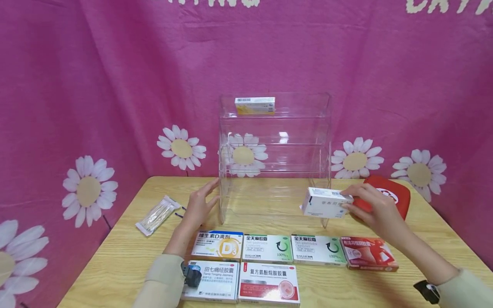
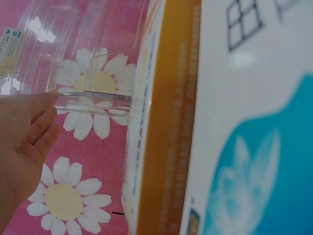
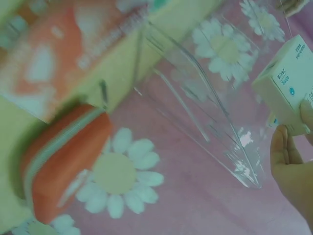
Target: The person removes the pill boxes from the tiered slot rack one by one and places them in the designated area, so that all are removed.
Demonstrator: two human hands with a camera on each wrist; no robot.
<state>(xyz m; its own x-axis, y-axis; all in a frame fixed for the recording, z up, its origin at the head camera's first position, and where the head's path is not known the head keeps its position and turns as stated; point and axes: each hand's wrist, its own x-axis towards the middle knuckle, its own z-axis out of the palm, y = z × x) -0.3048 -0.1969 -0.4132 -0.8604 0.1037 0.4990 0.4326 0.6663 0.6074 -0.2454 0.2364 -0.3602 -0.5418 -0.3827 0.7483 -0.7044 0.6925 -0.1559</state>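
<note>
A clear acrylic tiered rack [image 1: 274,144] stands at the back of the wooden table. At its left side wall is my left hand [image 1: 198,208]; in the left wrist view the fingers of this hand [image 2: 22,147] are fairly straight, fingertips at the rack's edge. My right hand [image 1: 375,206] pinches a white medicine box [image 1: 322,204] by its right end, thumb in front, held in the air before the rack's lower right part. The right wrist view shows the same white box [image 3: 284,88] between thumb and fingers. A yellow-and-white box [image 1: 255,106] sits on the top tier.
Medicine boxes lie in two rows in front: a vitamin D box [image 1: 217,246], two green-and-white boxes [image 1: 267,249], a red box [image 1: 369,253], a blue-and-white box [image 1: 213,280] and a red-and-white box [image 1: 268,283]. Cotton swabs [image 1: 158,215] lie left, a red zip pouch [image 1: 400,199] right.
</note>
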